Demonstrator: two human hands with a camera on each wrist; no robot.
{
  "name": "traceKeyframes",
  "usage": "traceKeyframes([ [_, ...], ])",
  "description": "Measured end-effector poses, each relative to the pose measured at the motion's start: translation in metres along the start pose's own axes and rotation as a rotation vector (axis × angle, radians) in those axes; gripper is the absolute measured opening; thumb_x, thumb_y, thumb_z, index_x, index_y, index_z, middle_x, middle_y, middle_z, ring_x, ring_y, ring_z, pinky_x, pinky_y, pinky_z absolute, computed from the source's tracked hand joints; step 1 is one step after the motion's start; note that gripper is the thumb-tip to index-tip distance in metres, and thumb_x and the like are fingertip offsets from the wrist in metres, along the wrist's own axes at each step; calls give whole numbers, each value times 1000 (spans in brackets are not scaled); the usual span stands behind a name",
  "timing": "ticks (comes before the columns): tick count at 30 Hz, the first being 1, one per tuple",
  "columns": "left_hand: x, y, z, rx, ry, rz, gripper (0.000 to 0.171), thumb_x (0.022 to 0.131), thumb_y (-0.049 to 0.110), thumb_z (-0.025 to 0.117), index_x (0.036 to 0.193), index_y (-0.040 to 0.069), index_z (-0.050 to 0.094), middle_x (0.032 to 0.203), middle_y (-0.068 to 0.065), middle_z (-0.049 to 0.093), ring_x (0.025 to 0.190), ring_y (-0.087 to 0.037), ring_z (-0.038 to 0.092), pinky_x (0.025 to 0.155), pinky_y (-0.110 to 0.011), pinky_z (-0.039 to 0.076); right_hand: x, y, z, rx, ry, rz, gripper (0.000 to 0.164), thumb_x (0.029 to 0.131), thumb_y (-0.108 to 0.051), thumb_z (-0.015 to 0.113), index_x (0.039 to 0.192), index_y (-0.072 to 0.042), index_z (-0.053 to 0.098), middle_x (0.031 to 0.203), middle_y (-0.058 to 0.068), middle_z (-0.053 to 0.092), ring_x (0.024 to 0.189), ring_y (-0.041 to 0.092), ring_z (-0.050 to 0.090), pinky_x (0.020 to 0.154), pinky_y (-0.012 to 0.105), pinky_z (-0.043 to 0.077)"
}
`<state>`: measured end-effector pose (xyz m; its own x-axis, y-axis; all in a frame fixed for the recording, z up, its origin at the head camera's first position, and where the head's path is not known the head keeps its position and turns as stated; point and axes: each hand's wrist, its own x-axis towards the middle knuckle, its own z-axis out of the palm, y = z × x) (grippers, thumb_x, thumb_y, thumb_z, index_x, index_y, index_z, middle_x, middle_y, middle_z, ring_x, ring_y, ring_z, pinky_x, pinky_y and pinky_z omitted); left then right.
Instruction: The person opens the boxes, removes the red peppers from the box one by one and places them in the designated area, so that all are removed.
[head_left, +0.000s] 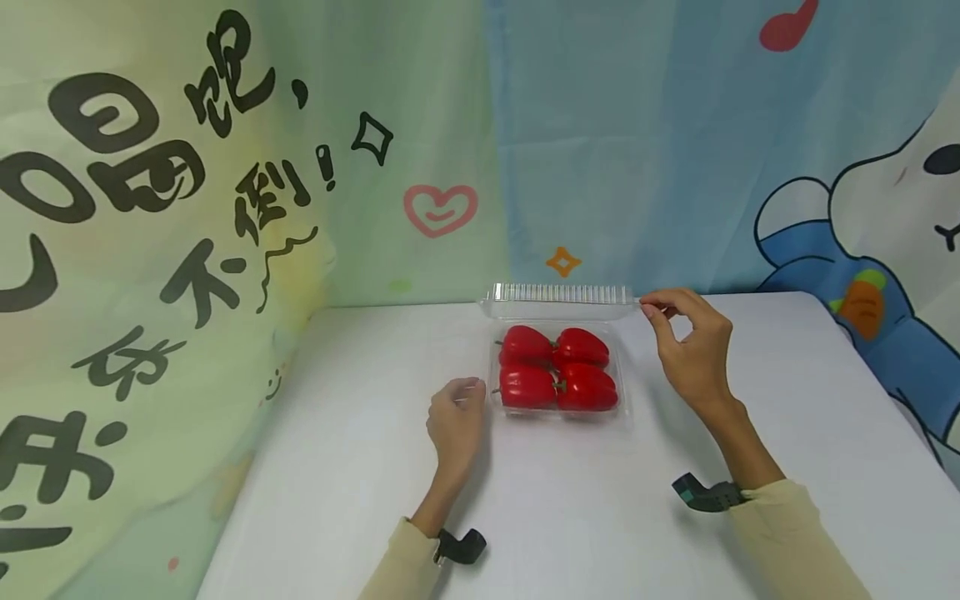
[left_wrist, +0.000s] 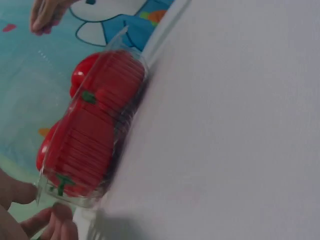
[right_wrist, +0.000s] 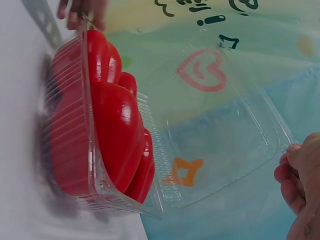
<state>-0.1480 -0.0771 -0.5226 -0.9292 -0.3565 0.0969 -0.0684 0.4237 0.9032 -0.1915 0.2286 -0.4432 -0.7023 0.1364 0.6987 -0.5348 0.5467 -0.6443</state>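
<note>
A clear plastic clamshell container [head_left: 551, 414] stands on the table, its lid [head_left: 562, 293] raised at the back. Inside lie several red bell peppers [head_left: 588, 387] with green stems, in two rows. With thumb and fingertips, my right hand [head_left: 690, 346] pinches the lid's right corner; the right wrist view shows the lid [right_wrist: 220, 135] swung up from its hinge. At the container's left end, my left hand [head_left: 456, 421] grips the rim between thumb and fingers, as the left wrist view shows with the thumb [left_wrist: 22, 191] on one side.
The white table [head_left: 337, 500] carries the container near its back edge. Behind it hangs a printed curtain [head_left: 420, 100] with black lettering, a heart and a cartoon animal. Each wrist wears a dark camera mount [head_left: 708, 493].
</note>
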Motion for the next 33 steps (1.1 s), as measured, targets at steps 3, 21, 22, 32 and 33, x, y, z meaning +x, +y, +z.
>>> traceKeyframes([
  [3,1,-5,-2,-58,-86,-70,20,103,24,72,105,7,83,89,-7,84,79,-21,79,69,-30,56,1,1,-1,-4,-12,23,15,101,2,72,114,3,79,109,21,80,97,-9,59,93,8,48],
  [21,-22,-19,-43,-208,-209,-168,18,98,16,79,93,-1,81,82,-22,80,69,-20,71,63,-24,51,55,25,37,177,-52,218,18,105,-11,72,115,3,79,99,-6,81,83,0,70,79,19,50],
  [22,-23,-20,-45,-213,-212,-174,17,98,16,79,92,-1,81,81,-22,80,68,-19,70,63,-23,50,58,29,41,163,-61,234,18,105,-11,73,115,2,78,100,-2,81,84,0,70,79,19,49],
  [32,-44,-23,-54,-294,-198,-193,10,93,8,82,90,-2,83,80,-21,80,64,-17,71,63,-20,56,52,71,64,49,-346,474,43,101,0,69,143,10,64,131,34,73,93,9,70,71,6,51],
  [33,-45,-23,-54,-298,-194,-188,10,93,7,82,89,-2,83,80,-21,80,64,-17,71,63,-20,56,49,74,66,52,-390,505,46,101,2,69,145,11,61,133,35,72,98,17,74,70,5,52],
])
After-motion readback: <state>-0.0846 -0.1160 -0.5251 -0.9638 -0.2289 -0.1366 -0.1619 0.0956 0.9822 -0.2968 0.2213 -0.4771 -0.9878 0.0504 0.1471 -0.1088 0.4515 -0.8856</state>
